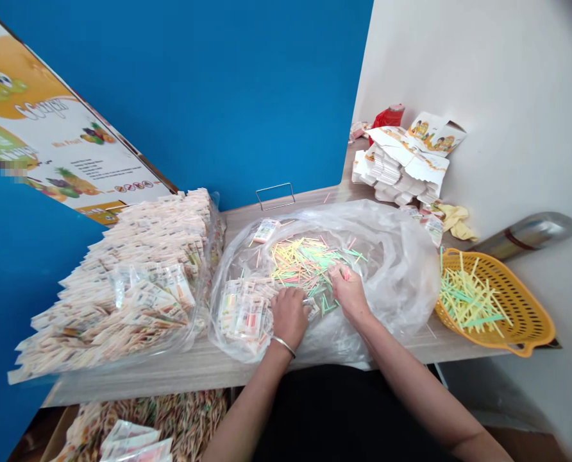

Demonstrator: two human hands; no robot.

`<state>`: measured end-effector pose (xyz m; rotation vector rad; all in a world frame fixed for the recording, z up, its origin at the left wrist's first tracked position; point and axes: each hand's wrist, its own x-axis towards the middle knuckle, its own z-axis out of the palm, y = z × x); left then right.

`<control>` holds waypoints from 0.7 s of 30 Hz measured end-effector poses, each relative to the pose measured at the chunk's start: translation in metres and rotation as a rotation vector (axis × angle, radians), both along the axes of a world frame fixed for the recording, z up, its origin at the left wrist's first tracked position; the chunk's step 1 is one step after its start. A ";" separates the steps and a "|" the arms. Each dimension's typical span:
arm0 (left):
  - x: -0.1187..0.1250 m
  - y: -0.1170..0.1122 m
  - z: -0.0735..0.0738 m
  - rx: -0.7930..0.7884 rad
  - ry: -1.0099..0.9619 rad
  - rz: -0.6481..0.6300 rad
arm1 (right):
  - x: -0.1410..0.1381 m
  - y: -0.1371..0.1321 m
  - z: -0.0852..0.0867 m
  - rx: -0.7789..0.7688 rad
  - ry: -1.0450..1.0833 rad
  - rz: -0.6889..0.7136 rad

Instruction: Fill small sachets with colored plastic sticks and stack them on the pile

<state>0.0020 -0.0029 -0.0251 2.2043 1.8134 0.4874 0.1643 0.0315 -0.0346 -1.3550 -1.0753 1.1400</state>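
Note:
My left hand (290, 316), a bangle at its wrist, has its fingers curled at the edge of a small clear plastic packet (313, 309). To its left lie several printed packets (247, 314) with coloured sticks inside. Just right of the loose pile of thin yellow, green and pink sticks (298, 263), my right hand (349, 294) is closed in a pinch, with pink sticks (346, 273) showing at the fingers. Pile and packets rest on a crumpled clear plastic sheet or bag (401, 256).
A large heap of filled packets (136, 256) stands at the left. On the right, a yellow basket (531, 321) holds more sticks, near a metal cylinder (531, 234). Stacked printed cartons (401, 167) stand behind. More packets (146, 423) lie in a box below the table (136, 382).

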 end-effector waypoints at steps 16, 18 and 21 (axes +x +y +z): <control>-0.021 0.005 0.014 -0.501 -1.125 0.029 | 0.003 -0.018 0.025 0.077 -0.304 0.493; -0.024 0.003 0.014 -0.514 -0.951 -0.007 | 0.007 -0.019 0.029 0.104 -0.407 0.536; -0.023 0.000 0.014 -0.378 -0.763 0.034 | 0.010 -0.017 0.031 0.128 -0.476 0.546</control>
